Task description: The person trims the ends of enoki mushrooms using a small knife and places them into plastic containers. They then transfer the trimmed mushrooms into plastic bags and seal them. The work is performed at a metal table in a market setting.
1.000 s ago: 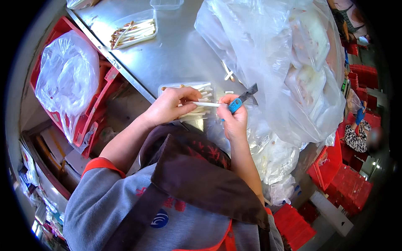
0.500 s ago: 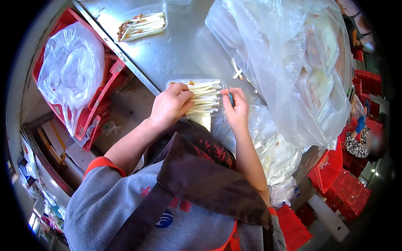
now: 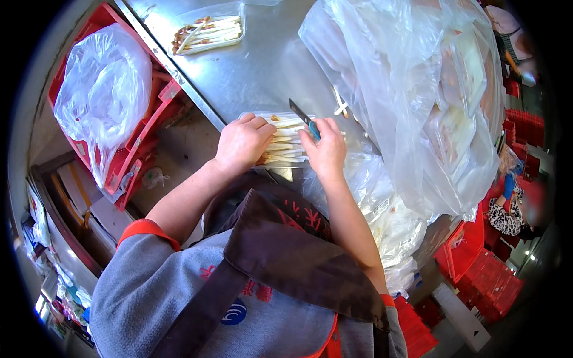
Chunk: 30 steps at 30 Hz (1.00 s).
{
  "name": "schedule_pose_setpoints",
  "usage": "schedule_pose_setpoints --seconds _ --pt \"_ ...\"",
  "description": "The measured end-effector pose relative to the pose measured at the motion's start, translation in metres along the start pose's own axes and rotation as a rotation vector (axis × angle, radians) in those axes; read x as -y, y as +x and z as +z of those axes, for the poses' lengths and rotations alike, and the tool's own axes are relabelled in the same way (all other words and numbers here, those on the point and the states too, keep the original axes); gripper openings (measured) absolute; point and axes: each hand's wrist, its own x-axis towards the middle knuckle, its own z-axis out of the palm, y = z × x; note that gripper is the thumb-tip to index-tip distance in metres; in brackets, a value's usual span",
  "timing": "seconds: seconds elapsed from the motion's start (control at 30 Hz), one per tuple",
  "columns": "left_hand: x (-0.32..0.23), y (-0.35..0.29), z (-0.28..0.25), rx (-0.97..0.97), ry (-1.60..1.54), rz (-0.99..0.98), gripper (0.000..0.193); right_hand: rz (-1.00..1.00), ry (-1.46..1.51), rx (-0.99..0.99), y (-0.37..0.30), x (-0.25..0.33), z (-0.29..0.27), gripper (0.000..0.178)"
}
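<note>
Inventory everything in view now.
table: 1, silver, top centre
trays: at least 2, clear, centre and upper left
stalks: many, white and brown, in trays
big bag: 1, translucent, right
loose stalks: few, white, by big bag
knife: 1, blue handle, right hand
crates: several, red, both sides
smaller bag: 1, translucent, left crate
workers: 1+, patterned, far right
apron: 1, brown, bottom
shirt: 1, grey, bottom
left hand: 1, bare, over tray
right hand: 1, bare, on knife
</note>
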Motion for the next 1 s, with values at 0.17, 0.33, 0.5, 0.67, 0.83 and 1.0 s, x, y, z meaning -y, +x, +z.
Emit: schedule_pose_setpoints --seconds 0.17,0.33,0.5,0.67,0.83,1.0 --pt "-0.01 0.009 -0.002 -0.011 -0.05 -0.015 0.016 0.34 0.526 0.103 -0.003 -0.001 0.0 0.016" --pt "-0.016 0.028 0.004 -0.028 -0.233 0.063 0.015 0.304 0.948 -0.073 -0.008 -0.004 -0.005 0.013" --pt "-0.018 0.036 -0.003 0.161 -0.692 -0.215 0.013 0.084 0.327 -0.049 -0.013 -0.019 -0.023 0.015" --pt "-0.016 0.039 -0.002 0.201 -0.915 -0.279 0.016 -0.105 0.127 0.002 -0.011 -0.004 -0.021 0.02" --pt "-0.021 0.049 -0.029 0.399 -1.061 -0.441 0.018 0.149 0.096 0.028 -0.009 -0.02 -0.012 0.015" --pt "-0.015 0.039 -0.021 0.275 -0.79 -0.258 0.015 0.167 0.262 -0.046 -0.008 -0.04 -0.014 0.017"
